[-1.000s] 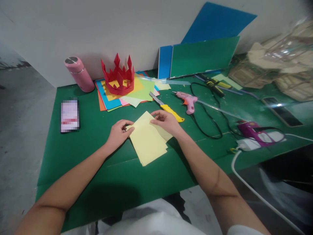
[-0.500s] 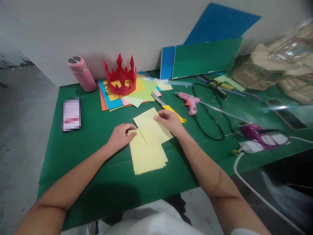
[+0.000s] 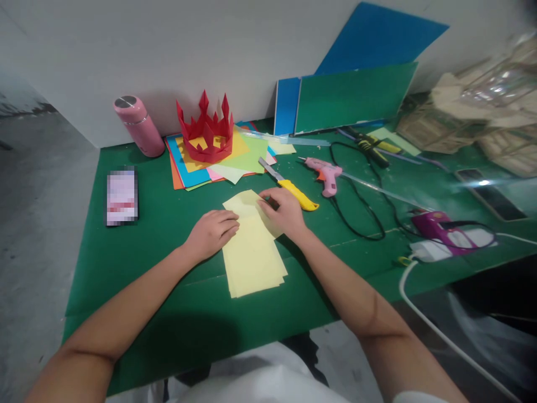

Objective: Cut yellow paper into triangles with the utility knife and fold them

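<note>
Several pale yellow paper sheets (image 3: 254, 254) lie in a loosely aligned stack on the green table, with uneven lower edges. My left hand (image 3: 213, 232) rests on the stack's left edge, its fingers stretched out over the paper. At the upper right edge, my right hand (image 3: 283, 210) has thumb and fingertips closed on the top sheet (image 3: 243, 204), which is turned slightly askew to those below. Part of this sheet is hidden under my right hand. A yellow utility knife (image 3: 297, 194) with its blade out lies just beyond my right hand.
A red paper crown (image 3: 210, 140) stands on colored paper (image 3: 251, 154). Left are a pink bottle (image 3: 140, 127) and a blurred-out phone (image 3: 121, 196). A pink glue gun (image 3: 325, 173), its black cable and a purple power strip (image 3: 438, 226) lie right. Boards (image 3: 356, 101) lean against the wall.
The top sheet has turned and moved left, lining up more closely with the stack. My left fingers have spread onto it. My right hand has shifted slightly left along with the sheet.
</note>
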A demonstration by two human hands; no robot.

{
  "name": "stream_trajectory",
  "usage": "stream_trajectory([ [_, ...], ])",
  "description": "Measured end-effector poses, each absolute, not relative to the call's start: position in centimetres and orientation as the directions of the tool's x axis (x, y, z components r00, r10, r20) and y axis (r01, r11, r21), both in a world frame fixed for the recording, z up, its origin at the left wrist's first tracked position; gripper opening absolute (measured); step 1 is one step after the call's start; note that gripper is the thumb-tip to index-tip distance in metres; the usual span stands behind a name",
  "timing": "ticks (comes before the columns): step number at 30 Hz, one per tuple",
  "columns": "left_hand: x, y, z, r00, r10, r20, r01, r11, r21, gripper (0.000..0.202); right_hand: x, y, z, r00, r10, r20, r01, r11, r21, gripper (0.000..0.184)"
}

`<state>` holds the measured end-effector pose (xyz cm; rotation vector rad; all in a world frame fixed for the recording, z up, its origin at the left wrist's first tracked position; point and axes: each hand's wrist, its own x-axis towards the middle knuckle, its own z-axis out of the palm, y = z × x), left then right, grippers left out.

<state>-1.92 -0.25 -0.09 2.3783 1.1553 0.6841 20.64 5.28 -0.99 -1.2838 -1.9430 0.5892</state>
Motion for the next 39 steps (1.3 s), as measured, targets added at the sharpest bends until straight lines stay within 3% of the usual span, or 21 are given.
stream_trajectory([
  [9, -1.8, -0.5, -0.6, 0.55, 0.794, 0.261, 0.635, -0.6, 0.487, 0.024, 20.9, 5.4, -1.0, -0.454, 0.764, 0.458, 0.575, 0.644, -0.504, 0.013],
  [13, -1.9, -0.5, -0.8, 0.538, 0.795, 0.279, 0.671, -0.605, 0.429, 0.023, 21.2, 5.4, -1.2, -0.606, 0.624, 0.494, 0.487, 0.782, -0.39, 0.019],
  [19, -1.8, -0.6, -0.4, 0.528, 0.805, 0.271, 0.728, -0.593, 0.345, 0.02, 21.2, 5.2, -1.0, -0.743, 0.5, 0.445, 0.454, 0.865, -0.213, 0.028],
  [26, -2.3, -0.4, -0.6, 0.514, 0.815, 0.269, 0.712, -0.58, 0.396, 0.024, 21.0, 4.9, -0.8, -0.814, 0.402, 0.42, 0.389, 0.913, -0.121, 0.024],
  [34, -2.3, -0.4, -0.3, 0.522, 0.823, 0.224, 0.736, -0.568, 0.37, 0.018, 20.9, 4.4, -1.0, -0.693, 0.567, 0.445, 0.528, 0.82, -0.222, 0.024],
  [39, -2.2, -0.4, 0.0, 0.521, 0.832, 0.19, 0.744, -0.552, 0.378, 0.023, 20.6, 4.9, -1.7, -0.446, 0.792, 0.417, 0.711, 0.596, -0.373, 0.025],
])
